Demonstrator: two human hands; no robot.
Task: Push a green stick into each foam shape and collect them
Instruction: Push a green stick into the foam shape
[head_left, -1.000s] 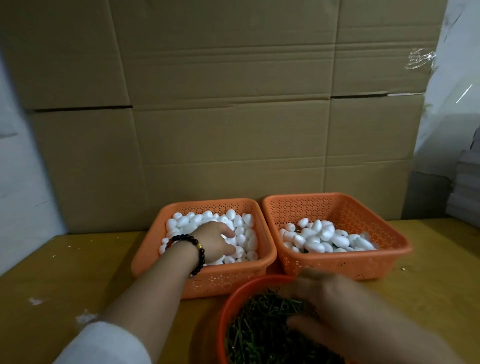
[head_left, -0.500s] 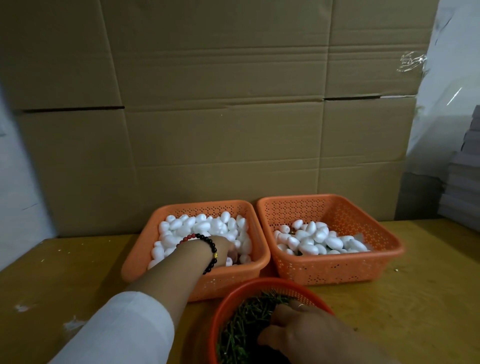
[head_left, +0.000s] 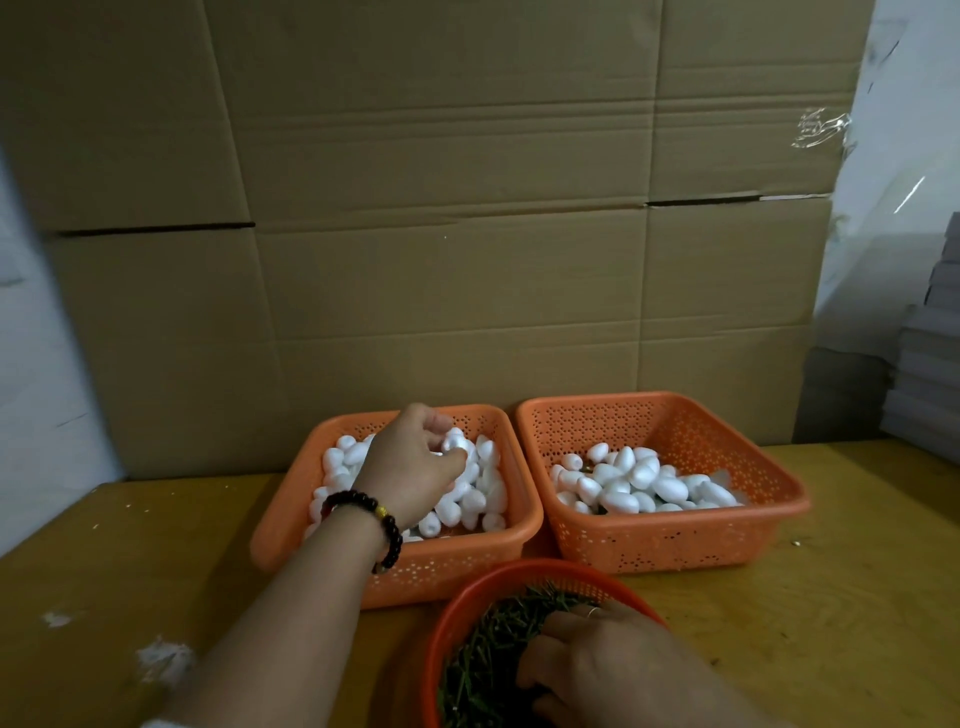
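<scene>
Head view: at frame centre the left hand (head_left: 415, 467) pinches a white foam shape (head_left: 457, 442) above the left basket (head_left: 322, 525); at lower right, the right hand (head_left: 613, 670) curls into green sticks (head_left: 488, 660), grip unclear.

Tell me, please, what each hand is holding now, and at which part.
The left hand pinches one white foam shape by its sides, fingers above, thumb below. The right hand is in the green sticks; its hold cannot be told.

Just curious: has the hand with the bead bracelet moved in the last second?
Yes. The left hand rose toward the left basket's far wall, pinching a foam shape.
</scene>
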